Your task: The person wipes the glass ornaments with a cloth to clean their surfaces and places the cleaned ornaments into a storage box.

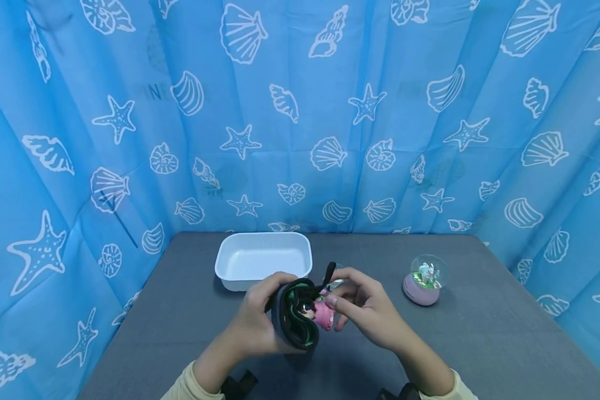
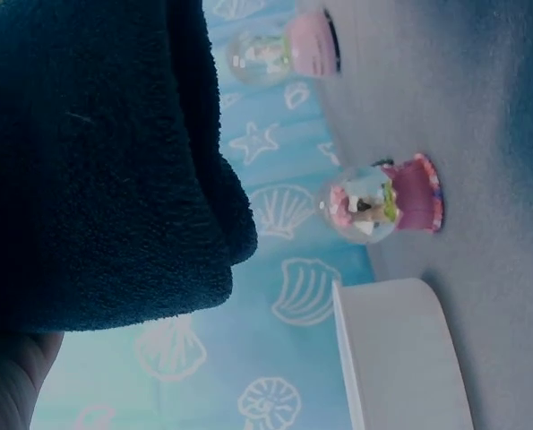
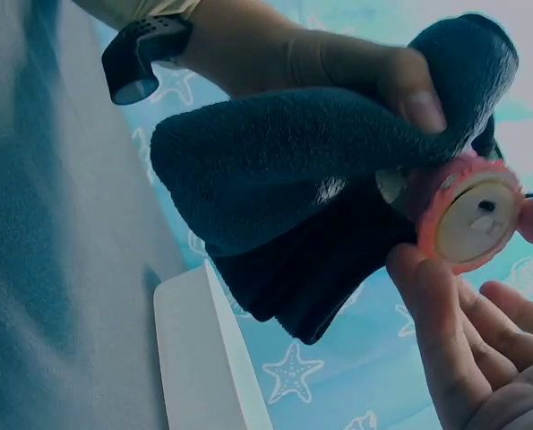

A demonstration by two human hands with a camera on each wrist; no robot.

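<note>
A dark folded towel point(image 1: 286, 319) is gripped in my left hand point(image 1: 257, 314), fingers and thumb around its outside. A small snow globe with a pink base point(image 1: 324, 315) sits partly inside the towel's fold; its dome is mostly covered by the cloth. My right hand point(image 1: 367, 308) pinches the base between thumb and fingers. In the right wrist view, the round underside of the base point(image 3: 472, 224) faces the camera, and the towel point(image 3: 266, 170) drapes beside it. From the left wrist, the towel point(image 2: 87, 179) blocks the held globe from sight.
A white rectangular basin point(image 1: 222, 278) stands on the grey table point(image 1: 180, 294) behind my left hand. Another snow globe point(image 2: 414, 193) stands close to the basin, largely behind my right hand in the head view. A lilac-based snow globe point(image 1: 420, 290) stands farther right. A blue shell-print curtain point(image 1: 290, 128) hangs behind.
</note>
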